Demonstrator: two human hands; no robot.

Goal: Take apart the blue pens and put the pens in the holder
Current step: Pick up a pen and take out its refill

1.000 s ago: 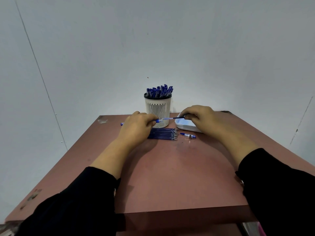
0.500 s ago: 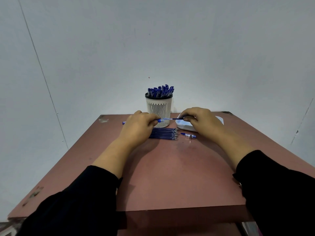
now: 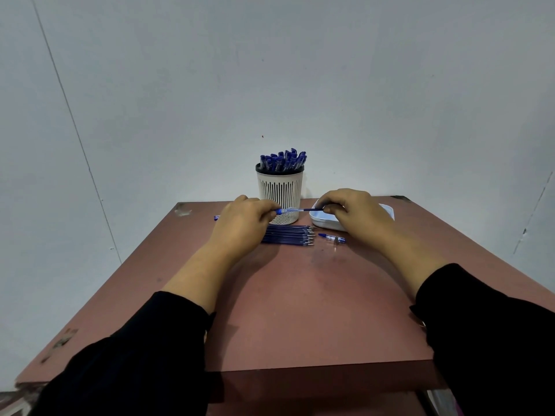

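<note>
holder behind refills, tray right of holder

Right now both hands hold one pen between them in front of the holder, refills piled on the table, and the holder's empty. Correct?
Not quite. The holder is not empty: the head view shows it packed with blue pens. The rest stands: left hand and right hand hold one pen between them, refills on the table.

One holder, one white tray, one refill bundle, two hands.
</note>
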